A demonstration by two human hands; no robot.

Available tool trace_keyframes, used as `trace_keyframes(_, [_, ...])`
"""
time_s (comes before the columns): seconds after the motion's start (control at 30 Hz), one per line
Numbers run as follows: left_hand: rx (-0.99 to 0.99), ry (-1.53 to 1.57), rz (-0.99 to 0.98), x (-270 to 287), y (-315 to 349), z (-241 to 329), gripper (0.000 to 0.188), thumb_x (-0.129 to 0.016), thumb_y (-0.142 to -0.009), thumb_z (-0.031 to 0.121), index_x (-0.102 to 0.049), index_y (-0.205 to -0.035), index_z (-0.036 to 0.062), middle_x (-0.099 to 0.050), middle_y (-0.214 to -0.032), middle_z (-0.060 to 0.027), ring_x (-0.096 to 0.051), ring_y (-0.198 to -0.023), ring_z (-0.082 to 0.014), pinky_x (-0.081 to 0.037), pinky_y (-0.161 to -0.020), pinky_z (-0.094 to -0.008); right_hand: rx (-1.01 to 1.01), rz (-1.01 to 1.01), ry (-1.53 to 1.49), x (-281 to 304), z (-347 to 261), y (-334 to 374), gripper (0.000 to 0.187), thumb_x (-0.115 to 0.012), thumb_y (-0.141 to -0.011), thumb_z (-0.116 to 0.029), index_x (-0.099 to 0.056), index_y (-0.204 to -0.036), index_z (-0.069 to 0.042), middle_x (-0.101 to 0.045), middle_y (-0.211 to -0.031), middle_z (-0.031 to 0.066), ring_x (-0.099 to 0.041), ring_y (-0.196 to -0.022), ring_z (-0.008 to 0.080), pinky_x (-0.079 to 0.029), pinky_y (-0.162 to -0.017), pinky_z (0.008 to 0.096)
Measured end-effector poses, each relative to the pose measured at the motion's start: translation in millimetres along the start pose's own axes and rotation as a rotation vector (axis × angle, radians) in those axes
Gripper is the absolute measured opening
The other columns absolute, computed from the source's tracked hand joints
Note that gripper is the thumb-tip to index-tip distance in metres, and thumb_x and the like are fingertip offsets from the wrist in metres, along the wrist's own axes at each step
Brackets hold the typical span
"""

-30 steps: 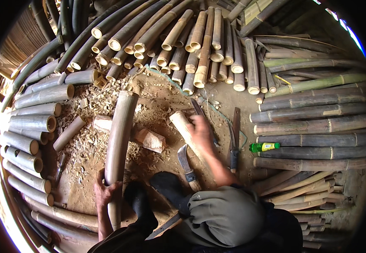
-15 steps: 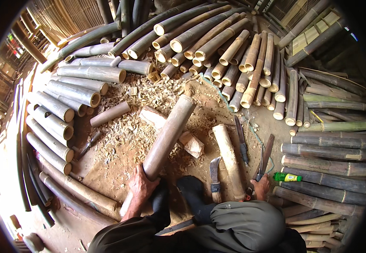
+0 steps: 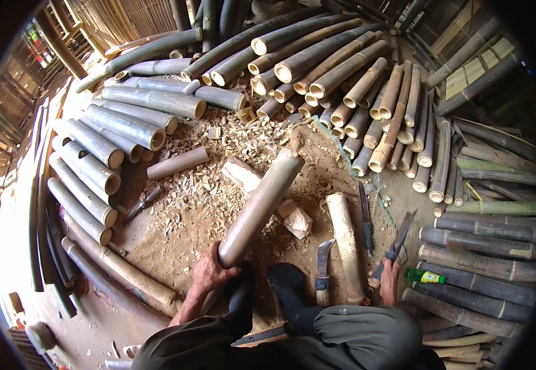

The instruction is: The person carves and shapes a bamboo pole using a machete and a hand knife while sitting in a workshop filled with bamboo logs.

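One tube (image 3: 259,206), partly behind left hand (image 3: 210,270), right hand (image 3: 390,279) obscuring knife handle (image 3: 393,253)

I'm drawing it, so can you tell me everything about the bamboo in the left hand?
The bamboo piece is a smooth, brownish tube, with a paler rim at its far end. It slants away and rightward over a pale wood block; whether they touch is unclear. The left hand grips its near part.
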State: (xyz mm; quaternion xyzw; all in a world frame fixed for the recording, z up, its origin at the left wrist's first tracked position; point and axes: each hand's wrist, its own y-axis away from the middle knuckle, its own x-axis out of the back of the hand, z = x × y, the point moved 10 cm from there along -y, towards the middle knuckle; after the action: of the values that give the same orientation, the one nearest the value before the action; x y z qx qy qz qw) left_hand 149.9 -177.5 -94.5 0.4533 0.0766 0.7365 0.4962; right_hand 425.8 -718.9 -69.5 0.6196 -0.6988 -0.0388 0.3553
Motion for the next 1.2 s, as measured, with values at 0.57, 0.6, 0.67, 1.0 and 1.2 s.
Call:
trace_keyframes(0.57, [0.061,-0.172,0.289,0.7,22.2,20.6,0.074,-0.090,-0.066,0.046,-0.059,-0.115,0.0009,-0.071,-0.112,-0.0233,-0.071,-0.104,-0.0411,-0.055,-0.094,-0.0515,1.239,-0.461,0.889,-293.0,-223.9,58.5,0.026,-0.058,-0.107,-0.023,-0.048,-0.109,0.002,-0.060,-0.063,0.0099,-0.057,-0.046,0.0174,-0.044,-0.032,0.0345])
trace_keyframes(0.6, [0.073,-0.167,0.296,2.5,23.4,18.2,0.073,-0.090,-0.067,0.047,-0.059,-0.114,0.0009,-0.071,-0.112,-0.0231,-0.072,-0.104,-0.0410,-0.055,-0.094,-0.0514,0.982,-0.579,0.861,-301.0,-209.2,62.4,0.025,-0.059,-0.107,-0.023,-0.048,-0.107,0.000,-0.060,-0.063,0.0106,-0.055,-0.044,0.0176,-0.043,-0.031,0.0365])
trace_keyframes(0.67, [0.081,-0.158,0.318,10.9,22.8,20.4,0.071,-0.089,-0.067,0.045,-0.059,-0.114,0.0008,-0.071,-0.111,-0.0223,-0.071,-0.106,-0.0404,-0.054,-0.096,-0.0510,1.197,-0.705,1.088,-313.1,-192.9,100.5,0.023,-0.054,-0.110,-0.024,-0.046,-0.105,-0.003,-0.047,-0.060,0.0031,-0.044,-0.041,0.0150,-0.039,-0.029,0.0319])
trace_keyframes(1.0, [0.056,-0.126,0.276,12.1,22.1,29.0,0.067,-0.087,-0.069,0.040,-0.060,-0.115,-0.0002,-0.072,-0.114,-0.0217,-0.070,-0.111,-0.0388,-0.054,-0.096,-0.0504,1.523,-0.574,1.302,-310.8,-185.6,83.9,0.028,-0.059,-0.106,-0.021,-0.048,-0.120,0.001,-0.064,-0.069,0.0147,-0.055,-0.045,0.0184,-0.046,-0.032,0.0345])
trace_keyframes(1.2, [0.109,-0.149,0.244,19.7,26.4,33.3,0.072,-0.088,-0.069,0.045,-0.060,-0.118,0.0002,-0.073,-0.114,-0.0219,-0.072,-0.107,-0.0394,-0.055,-0.095,-0.0512,1.019,-0.545,0.930,-303.3,-204.2,68.7,0.036,-0.065,-0.100,-0.015,-0.048,-0.122,0.007,-0.070,-0.075,0.0258,-0.070,-0.055,0.0336,-0.055,-0.044,0.0503])
